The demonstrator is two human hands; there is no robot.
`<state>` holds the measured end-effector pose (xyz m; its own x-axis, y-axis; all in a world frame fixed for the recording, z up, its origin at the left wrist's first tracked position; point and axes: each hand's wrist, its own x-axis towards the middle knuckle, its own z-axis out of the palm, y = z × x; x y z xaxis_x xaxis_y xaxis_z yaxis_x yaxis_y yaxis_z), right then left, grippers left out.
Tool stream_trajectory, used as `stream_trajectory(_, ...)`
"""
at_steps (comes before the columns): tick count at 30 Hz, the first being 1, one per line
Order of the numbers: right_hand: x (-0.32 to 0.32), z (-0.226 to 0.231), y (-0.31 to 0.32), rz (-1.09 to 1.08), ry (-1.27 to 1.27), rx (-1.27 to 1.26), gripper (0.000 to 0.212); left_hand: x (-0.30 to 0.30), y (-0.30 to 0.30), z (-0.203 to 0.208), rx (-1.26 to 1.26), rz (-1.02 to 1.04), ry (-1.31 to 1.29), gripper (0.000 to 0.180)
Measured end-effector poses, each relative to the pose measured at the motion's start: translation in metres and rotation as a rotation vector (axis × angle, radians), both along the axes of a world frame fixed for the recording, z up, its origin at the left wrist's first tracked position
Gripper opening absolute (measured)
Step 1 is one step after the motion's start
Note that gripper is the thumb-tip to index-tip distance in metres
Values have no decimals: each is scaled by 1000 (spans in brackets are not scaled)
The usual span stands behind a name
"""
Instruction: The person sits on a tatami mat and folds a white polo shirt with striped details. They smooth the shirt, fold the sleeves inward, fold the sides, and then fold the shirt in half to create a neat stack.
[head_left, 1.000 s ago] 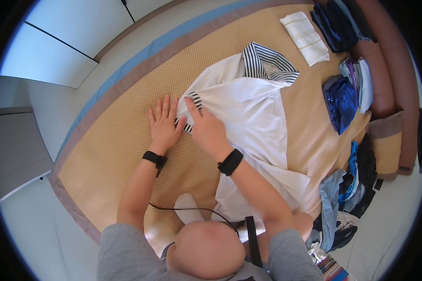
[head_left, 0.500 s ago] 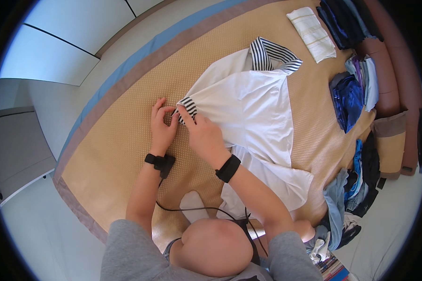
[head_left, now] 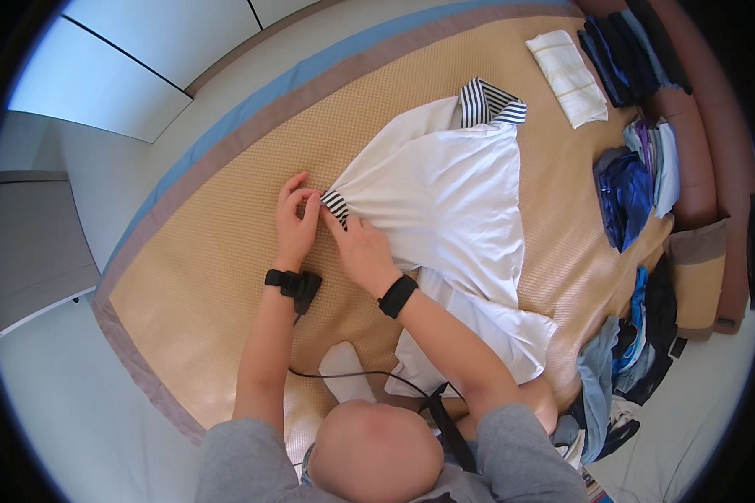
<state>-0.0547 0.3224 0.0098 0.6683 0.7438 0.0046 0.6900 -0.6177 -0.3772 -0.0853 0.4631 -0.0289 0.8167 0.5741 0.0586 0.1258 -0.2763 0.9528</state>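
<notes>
A white shirt [head_left: 445,184] lies spread on the woven mat, its lower part folded over on itself near my knee. A black-and-white striped band [head_left: 482,105] stands partly raised at its far end, and a matching striped cuff [head_left: 335,205] sits at its left edge. My left hand [head_left: 295,225] pinches the cuff's left corner between thumb and index finger, the other fingers raised. Close beside it, my right hand [head_left: 363,254] grips the cuff's lower edge, index finger stretched along it and the other fingers curled. The right thumb is mostly hidden.
A tan woven mat [head_left: 201,277] covers the bed. Along the right side lie a folded white cloth [head_left: 566,77], dark folded clothes [head_left: 621,59], a blue garment pile [head_left: 625,197] and loose clothes [head_left: 600,377]. A black cable [head_left: 335,375] runs from my left wrist device [head_left: 298,285].
My right index finger has shifted from the top of the striped cuff to its lower edge. The cuff looks flatter and narrower. At the far end, the striped band has drawn in slightly.
</notes>
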Motion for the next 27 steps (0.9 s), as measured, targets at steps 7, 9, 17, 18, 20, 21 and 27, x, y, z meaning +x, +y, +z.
stream_trajectory(7,78,30,-59,-368,247,416,20,0,-3,1,94,-48,4,12)
stream_trajectory(9,130,39,-87,-612,151,465,20,-1,-2,2,66,-61,13,11)
stream_trajectory(17,279,44,-154,-359,-437,304,37,1,-1,-6,42,-51,-8,10)
stream_trajectory(18,295,43,-163,-250,-366,243,37,4,-2,-7,44,-66,-11,10)
stream_trajectory(20,317,35,-174,-31,-214,124,36,5,-3,-6,54,-89,-14,9)
stream_trajectory(21,318,40,-167,-13,-75,43,34,5,-1,-7,53,-86,-18,8)
stream_trajectory(27,297,112,-107,-15,278,-369,18,2,3,-2,33,-68,-24,7)
